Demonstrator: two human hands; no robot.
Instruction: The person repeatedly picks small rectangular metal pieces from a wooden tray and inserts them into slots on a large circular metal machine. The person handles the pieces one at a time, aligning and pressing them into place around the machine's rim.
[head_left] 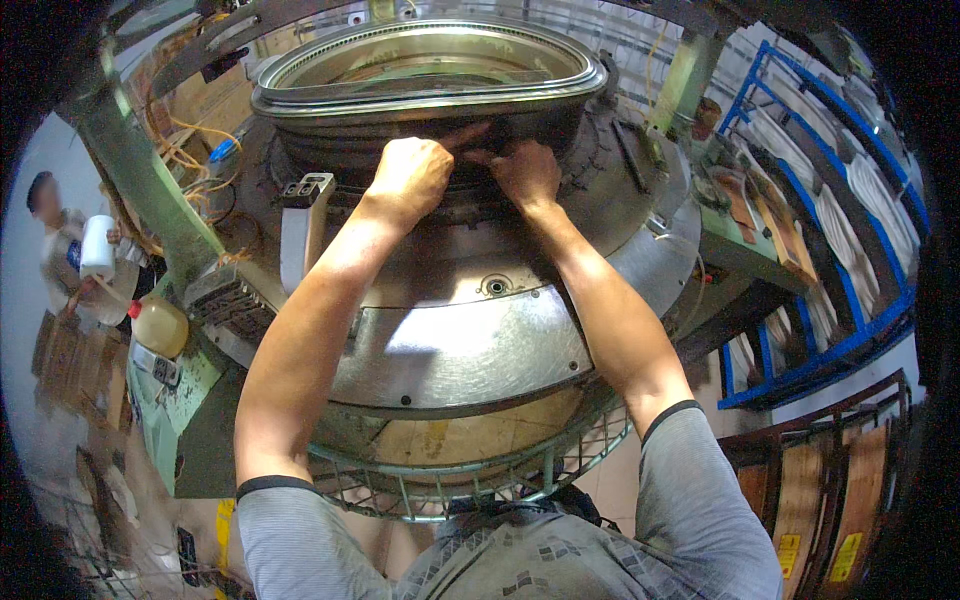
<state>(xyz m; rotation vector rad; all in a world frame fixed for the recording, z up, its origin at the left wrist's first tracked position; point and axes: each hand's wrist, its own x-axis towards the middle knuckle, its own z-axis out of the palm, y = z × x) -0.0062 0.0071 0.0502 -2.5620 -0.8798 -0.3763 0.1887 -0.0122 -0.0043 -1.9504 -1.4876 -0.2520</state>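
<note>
A large round metal machine fills the middle of the view, with a shiny ring-shaped cylinder on top. Both my arms reach forward over its steel plate. My left hand is curled, its fingers pressed against the dark ribbed band just under the ring. My right hand sits close beside it, fingers pinched on the same dark band. What the fingertips grip is too small to tell.
A wire mesh guard circles the machine's base near my body. Another person holding a white cone stands at far left by a yellow bottle. A blue rack with white rolls stands at right.
</note>
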